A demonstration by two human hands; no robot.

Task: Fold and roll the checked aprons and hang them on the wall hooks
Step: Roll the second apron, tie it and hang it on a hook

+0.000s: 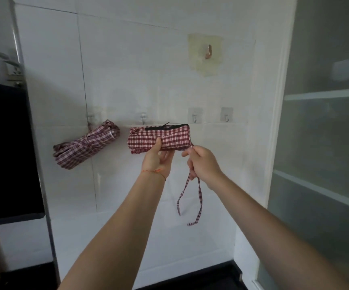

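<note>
- A white tiled wall (127, 65) fills the middle of the view.
- A yellowed adhesive patch (206, 54) sits high on the tiles, right of centre.
- A frosted glass cabinet door (326, 126) stands along the right side, with pale shelves showing faintly behind it.
- A large black appliance (6, 151) occupies the left edge.
- A metal strip (33, 122) runs down between that appliance and the tiles.
- A dark countertop (200, 277) lies at the wall's foot.
</note>
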